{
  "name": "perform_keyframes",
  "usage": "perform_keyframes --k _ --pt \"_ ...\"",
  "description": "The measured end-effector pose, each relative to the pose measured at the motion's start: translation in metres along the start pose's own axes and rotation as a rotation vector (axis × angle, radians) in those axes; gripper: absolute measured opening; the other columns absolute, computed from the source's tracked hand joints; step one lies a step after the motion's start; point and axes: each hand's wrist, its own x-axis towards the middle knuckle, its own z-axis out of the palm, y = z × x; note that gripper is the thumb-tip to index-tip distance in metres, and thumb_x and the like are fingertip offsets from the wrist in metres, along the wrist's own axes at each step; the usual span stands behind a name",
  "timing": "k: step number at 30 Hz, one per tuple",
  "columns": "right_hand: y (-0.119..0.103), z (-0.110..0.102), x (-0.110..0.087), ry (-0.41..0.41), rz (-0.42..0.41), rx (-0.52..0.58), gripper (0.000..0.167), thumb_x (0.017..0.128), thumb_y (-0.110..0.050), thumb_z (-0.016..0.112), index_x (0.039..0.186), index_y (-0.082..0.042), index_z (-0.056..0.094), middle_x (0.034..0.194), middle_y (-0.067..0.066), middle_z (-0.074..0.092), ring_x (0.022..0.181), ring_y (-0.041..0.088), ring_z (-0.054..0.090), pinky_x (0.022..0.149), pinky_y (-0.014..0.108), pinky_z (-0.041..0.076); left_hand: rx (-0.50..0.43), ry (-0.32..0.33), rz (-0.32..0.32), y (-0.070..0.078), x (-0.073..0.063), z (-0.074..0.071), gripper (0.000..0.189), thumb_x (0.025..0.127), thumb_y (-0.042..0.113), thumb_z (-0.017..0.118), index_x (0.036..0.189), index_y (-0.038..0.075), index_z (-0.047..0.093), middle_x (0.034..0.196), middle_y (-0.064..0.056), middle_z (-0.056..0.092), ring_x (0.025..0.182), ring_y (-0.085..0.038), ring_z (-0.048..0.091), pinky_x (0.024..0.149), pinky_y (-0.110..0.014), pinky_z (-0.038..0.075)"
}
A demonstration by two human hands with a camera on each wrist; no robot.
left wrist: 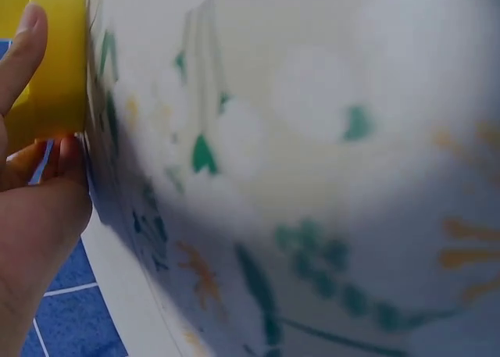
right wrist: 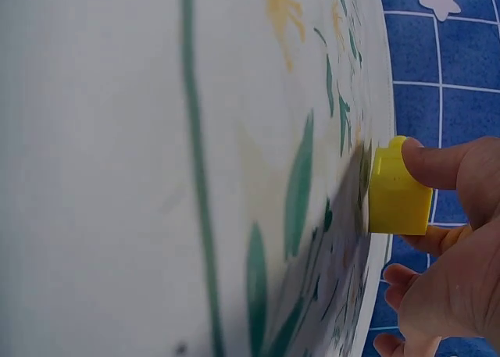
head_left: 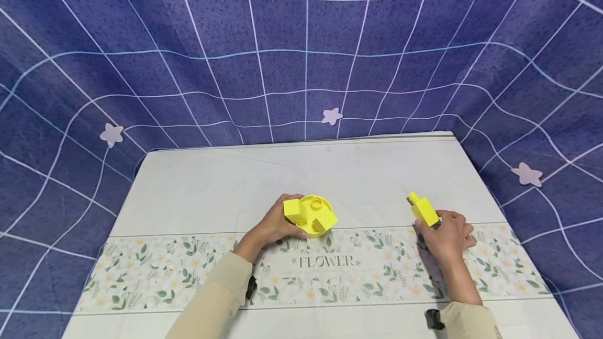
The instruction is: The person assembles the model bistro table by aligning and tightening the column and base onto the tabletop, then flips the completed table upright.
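My left hand [head_left: 272, 226] grips the left side of a round yellow tray [head_left: 326, 204], thumb at the near side and fingers round the back. On the tray stand two blocky yellow pieces [head_left: 292, 208] and, at the far side, a raised round socket [head_left: 316, 202]. The left wrist view shows only part of the tray's yellow wall [left wrist: 61, 68], between thumb and fingers. Off to the right, my right hand [head_left: 446, 237] pinches a small yellow bottle-shaped piece [head_left: 425, 211], its narrow neck pointing away. In the right wrist view the thumb presses the top of this bottle-shaped piece [right wrist: 398, 193].
A white cloth with a flowered band [head_left: 188, 271] and the word FLOWER covers the table [head_left: 226, 182]. Its far edge meets a dark blue curtain [head_left: 282, 77] with grid lines and stars, which also hangs at both sides.
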Motion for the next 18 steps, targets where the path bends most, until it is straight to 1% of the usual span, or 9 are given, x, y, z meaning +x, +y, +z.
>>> perform_keyframes --k 5,8,10,14,17,18 --pt "0.0 0.001 0.001 0.01 0.003 -0.004 0.054 0.088 -0.023 0.067 0.126 0.011 0.047 0.134 0.039 0.028 0.122 0.057 0.018 0.089 0.071 0.01 0.025 -0.067 -0.016 0.0 0.007 -0.003 0.104 0.056 0.015 0.094 0.145 0.015 0.04 0.134 -0.002 0.047 0.12 -0.02 0.05 0.111 -0.041 0.029" --pt "0.0 0.001 0.0 0.01 0.002 -0.002 0.054 0.088 -0.022 0.067 0.126 0.011 0.047 0.134 0.039 0.028 0.122 0.057 0.018 0.089 0.071 0.01 0.005 -0.077 -0.024 0.001 0.007 -0.001 0.104 0.058 0.012 0.092 0.146 0.014 0.037 0.134 -0.003 0.05 0.122 -0.021 0.05 0.111 -0.043 0.028" --pt "-0.001 0.001 0.0 0.007 0.002 0.002 0.054 0.088 -0.022 0.067 0.126 0.011 0.047 0.134 0.039 0.027 0.122 0.057 0.017 0.089 0.071 0.01 -0.027 -0.071 -0.037 0.0 0.006 0.002 0.106 0.058 0.01 0.092 0.147 0.014 0.034 0.133 -0.002 0.052 0.122 -0.02 0.05 0.111 -0.041 0.028" --pt "0.0 0.002 0.0 0.004 0.003 0.006 0.054 0.089 -0.022 0.067 0.126 0.011 0.047 0.134 0.039 0.027 0.122 0.057 0.017 0.089 0.071 0.009 -0.077 -0.034 -0.026 -0.002 0.002 0.01 0.11 0.056 0.007 0.093 0.146 0.01 0.03 0.132 -0.003 0.052 0.121 -0.02 0.05 0.109 -0.04 0.032" --pt "0.0 0.002 0.0 0.006 0.001 0.009 0.053 0.089 -0.022 0.066 0.126 0.011 0.047 0.134 0.039 0.028 0.122 0.057 0.018 0.089 0.072 0.009 -0.091 0.005 -0.001 -0.003 0.0 0.015 0.107 0.055 0.007 0.093 0.143 0.007 0.032 0.129 -0.005 0.053 0.118 -0.021 0.052 0.106 -0.04 0.036" --pt "0.0 0.002 0.001 0.006 0.0 0.01 0.053 0.089 -0.022 0.066 0.126 0.011 0.047 0.134 0.039 0.028 0.122 0.057 0.018 0.089 0.071 0.009 -0.087 0.019 -0.002 -0.002 0.0 0.015 0.106 0.055 0.008 0.094 0.142 0.007 0.034 0.127 -0.004 0.054 0.117 -0.02 0.052 0.105 -0.039 0.037"
